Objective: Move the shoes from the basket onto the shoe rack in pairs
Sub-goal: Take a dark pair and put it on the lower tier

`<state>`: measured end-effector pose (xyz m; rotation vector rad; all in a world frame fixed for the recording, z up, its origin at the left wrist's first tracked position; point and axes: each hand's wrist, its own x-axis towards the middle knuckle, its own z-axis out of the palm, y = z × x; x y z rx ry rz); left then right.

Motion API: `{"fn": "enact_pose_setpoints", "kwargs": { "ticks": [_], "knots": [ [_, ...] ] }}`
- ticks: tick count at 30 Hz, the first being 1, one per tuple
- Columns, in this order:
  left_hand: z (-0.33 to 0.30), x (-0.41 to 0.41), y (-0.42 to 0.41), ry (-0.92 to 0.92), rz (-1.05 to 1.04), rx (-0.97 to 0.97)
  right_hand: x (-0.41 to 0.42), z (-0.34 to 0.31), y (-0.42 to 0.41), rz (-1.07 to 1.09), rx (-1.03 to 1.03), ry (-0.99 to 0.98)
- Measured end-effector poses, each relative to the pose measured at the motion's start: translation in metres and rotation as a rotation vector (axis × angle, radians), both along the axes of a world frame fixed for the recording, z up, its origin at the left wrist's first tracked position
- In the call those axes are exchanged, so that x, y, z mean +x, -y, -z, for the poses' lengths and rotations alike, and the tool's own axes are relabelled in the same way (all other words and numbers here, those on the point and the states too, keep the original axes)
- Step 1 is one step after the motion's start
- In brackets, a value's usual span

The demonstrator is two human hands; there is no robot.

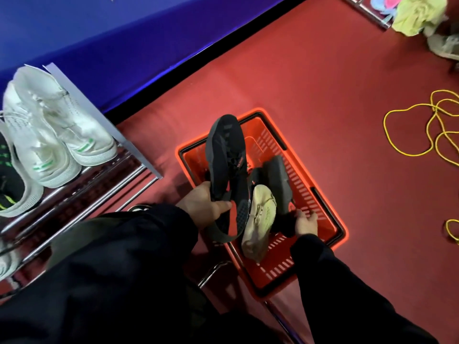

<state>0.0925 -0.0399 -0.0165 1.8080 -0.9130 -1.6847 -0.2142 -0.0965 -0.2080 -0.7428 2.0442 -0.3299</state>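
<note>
A red plastic basket stands on the red floor in the middle of the view. My left hand grips a black shoe with red accents, lifted above the basket's left side with its toe pointing away. My right hand holds the heel of a second black shoe that is still inside the basket. A beige shoe lies in the basket between my hands. The metal shoe rack is at the left, carrying a pair of white shoes with green stripes.
A black and green shoe sits on the rack at the far left edge. A blue wall panel runs behind the rack. A yellow cord coils on the floor at right. Yellow cloth and a grey shoe lie top right.
</note>
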Motion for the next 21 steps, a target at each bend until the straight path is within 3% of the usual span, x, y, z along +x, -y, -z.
{"fn": "enact_pose_setpoints", "kwargs": {
  "ticks": [2, 4, 7, 10, 17, 19, 21],
  "knots": [
    [0.003, -0.001, 0.002, -0.010, -0.012, 0.000, 0.004, 0.013, -0.013, -0.246, 0.096, -0.093],
    [0.004, -0.002, 0.004, -0.016, -0.030, 0.008, 0.026, -0.025, -0.022, -0.399, 0.146, -0.232],
    [0.006, -0.002, 0.001, -0.018, -0.034, 0.035, 0.048, -0.054, -0.027, -0.277, 0.066, -0.293],
    [0.008, 0.000, -0.003, -0.010, -0.076, 0.044, 0.049, -0.053, -0.022, -0.078, 0.083, -0.129],
    [0.012, 0.005, -0.007, 0.029, -0.103, 0.057, 0.028, -0.040, -0.009, -0.255, 0.272, -0.129],
    [0.009, 0.004, -0.005, 0.023, -0.115, 0.060, 0.034, -0.043, -0.014, -0.260, 0.168, -0.077],
    [0.002, 0.000, -0.002, 0.001, -0.129, 0.056, 0.051, -0.072, -0.021, -0.091, 0.021, 0.096]
  ]
}}
